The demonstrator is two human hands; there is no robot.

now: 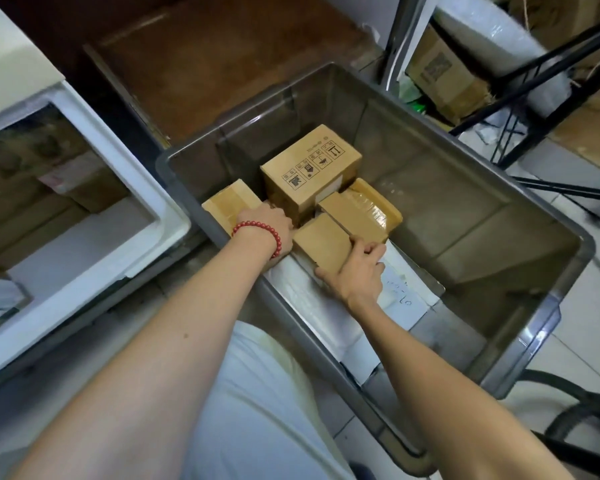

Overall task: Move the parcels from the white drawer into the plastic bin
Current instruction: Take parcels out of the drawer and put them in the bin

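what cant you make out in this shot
Head view only.
Fingers of the left hand: hidden by its own knuckles beside the printed box, so grip unclear.
Inside the white drawer: blurred and dim.
Writing on the white parcel: partly behind the right hand gripping a small box, too small to read.

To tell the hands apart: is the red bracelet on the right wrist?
No, the red bracelet sits on the wrist of the left hand.

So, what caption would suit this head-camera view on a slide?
Right hand grips a small brown parcel inside the grey plastic bin; left hand rests on a taped parcel beside it.
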